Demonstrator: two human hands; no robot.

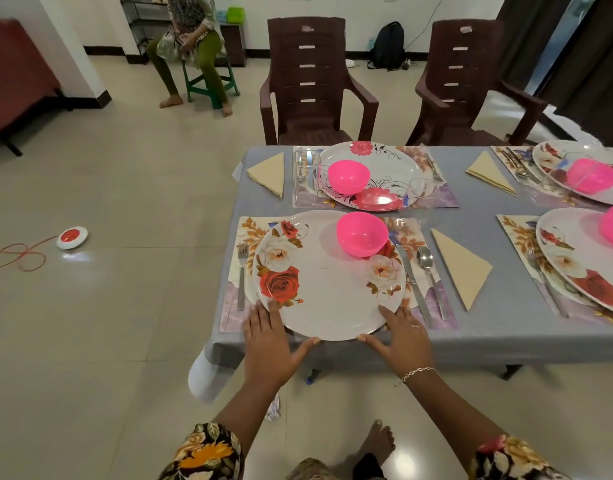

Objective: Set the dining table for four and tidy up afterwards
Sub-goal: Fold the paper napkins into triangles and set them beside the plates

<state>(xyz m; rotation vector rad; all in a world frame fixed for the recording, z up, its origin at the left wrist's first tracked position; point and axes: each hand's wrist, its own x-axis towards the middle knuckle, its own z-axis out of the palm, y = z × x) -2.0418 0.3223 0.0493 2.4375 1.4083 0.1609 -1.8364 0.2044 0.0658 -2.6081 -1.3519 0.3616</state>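
My left hand (267,341) and right hand (404,341), fingers spread, frame the plate (333,292); a sharp shove could tip its bowl (362,233).

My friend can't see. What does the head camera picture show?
A left hand and a right hand touch the near rim of a flowered plate with a pink bowl on it. It is one of four set places on a grey table.
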